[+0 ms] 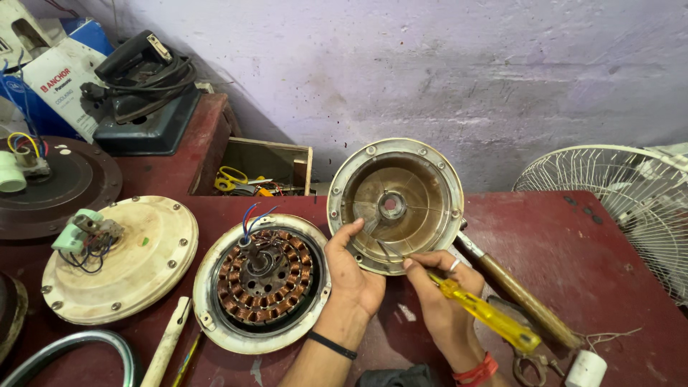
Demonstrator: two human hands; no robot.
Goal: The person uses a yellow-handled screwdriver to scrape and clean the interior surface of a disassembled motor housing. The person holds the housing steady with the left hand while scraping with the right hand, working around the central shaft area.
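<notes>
My left hand (pixel 349 266) grips the lower left rim of a round metal motor cover (pixel 423 166), which is tilted upright with its brownish hollow inside and centre bearing facing me. My right hand (pixel 438 292) holds a yellow-handled screwdriver (pixel 494 317), its tip end near the cover's lower rim. To the left lies the open motor half (pixel 259 281) with copper windings and red and blue wires sticking up.
A cream motor housing (pixel 136 259) with a green capacitor lies at left. A dark motor (pixel 57 185) and an iron (pixel 143 72) sit behind it. A wooden-handled tool (pixel 519 290), a white fan guard (pixel 631 201), a box of tools (pixel 261 175) and the wall are around.
</notes>
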